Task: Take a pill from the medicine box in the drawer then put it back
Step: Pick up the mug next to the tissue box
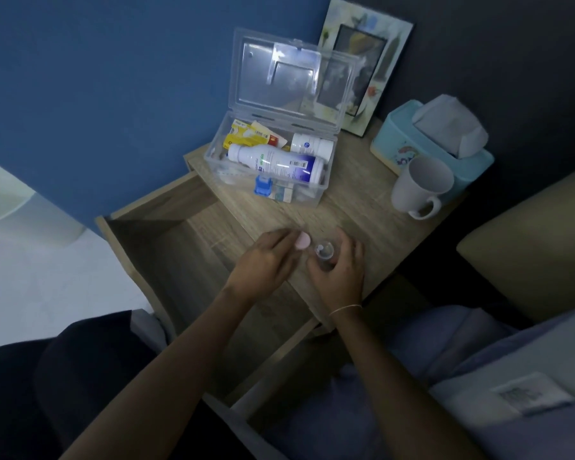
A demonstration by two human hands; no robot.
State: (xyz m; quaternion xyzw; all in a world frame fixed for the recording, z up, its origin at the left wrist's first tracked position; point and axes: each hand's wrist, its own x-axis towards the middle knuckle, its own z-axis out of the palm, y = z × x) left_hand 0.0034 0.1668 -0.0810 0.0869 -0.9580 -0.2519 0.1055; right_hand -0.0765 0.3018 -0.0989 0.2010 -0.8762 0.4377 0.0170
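The clear plastic medicine box [326, 151] stands on the wooden nightstand with its lid up, holding a large white bottle [276, 162], a smaller white bottle [311, 144] and yellow packets. Near the front edge of the top, my right hand [341, 270] grips a small clear pill bottle [324, 254], open at the top, with something pale inside. My left hand [266, 257] holds its pale pink cap [302, 242] just left of the bottle's mouth. Below my left arm the drawer [180, 260] is pulled out, and the part I can see holds nothing.
A white mug [419, 189] and a light blue tissue box [442, 144] stand at the right of the nightstand [362, 207]. A picture frame [365, 64] leans against the wall behind the medicine box. A bed with blue bedding [478, 376] lies at the lower right.
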